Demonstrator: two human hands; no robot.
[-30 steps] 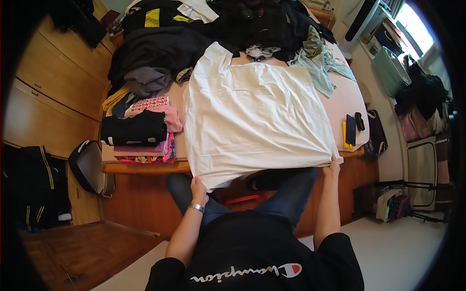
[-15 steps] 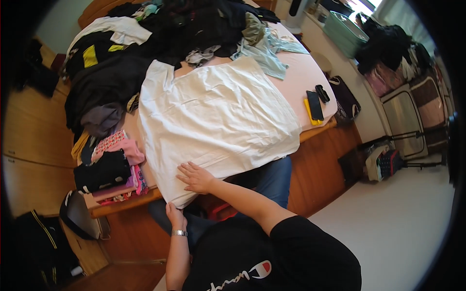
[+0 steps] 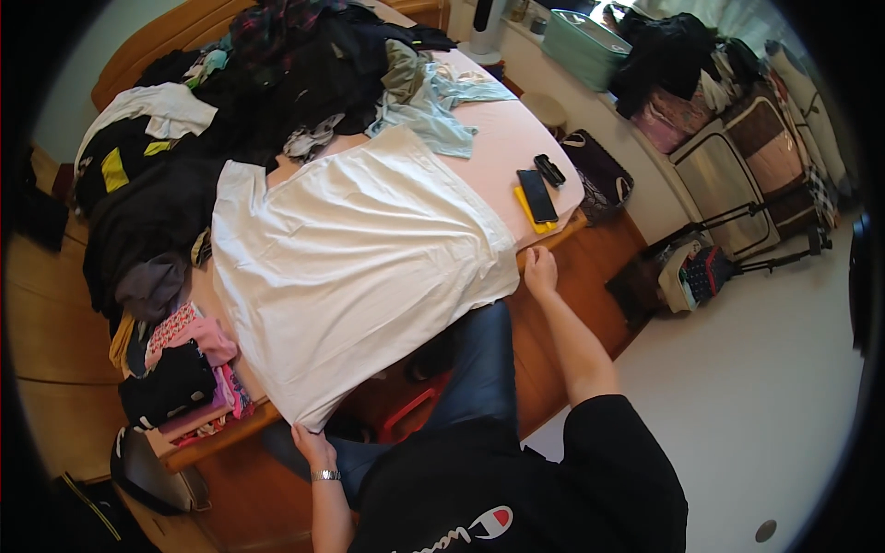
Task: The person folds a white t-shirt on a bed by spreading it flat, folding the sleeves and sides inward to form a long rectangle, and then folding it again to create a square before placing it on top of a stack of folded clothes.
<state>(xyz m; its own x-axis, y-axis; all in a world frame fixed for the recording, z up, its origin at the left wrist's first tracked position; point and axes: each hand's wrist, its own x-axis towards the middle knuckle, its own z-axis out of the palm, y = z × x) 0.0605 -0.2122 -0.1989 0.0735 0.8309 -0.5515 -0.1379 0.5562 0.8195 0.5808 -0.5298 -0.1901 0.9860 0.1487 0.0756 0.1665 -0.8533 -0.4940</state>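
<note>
A large white T-shirt (image 3: 355,267) lies spread over the near part of the bed, creases fanning across it from its near left corner. My left hand (image 3: 313,446), with a metal watch on the wrist, pinches that corner and pulls it over the bed's edge toward me. Just beyond the shirt's right edge is my right hand (image 3: 541,273), its fingers curled together above the wooden bed rail. Whether anything is between those fingers is too small to tell.
Dark clothes (image 3: 304,74) are heaped across the far bed. Folded clothes (image 3: 166,382) are stacked at the near left corner. A phone (image 3: 536,195) lies on a yellow item at the right. A red plastic stool (image 3: 406,415) shows between my legs. A black bag (image 3: 597,170) stands beside the bed.
My right hand has lifted off the shirt's near edge and swung right, past its right corner. The left hand still grips the near left corner; the shirt's near edge is stretched straighter. The view has shifted.
</note>
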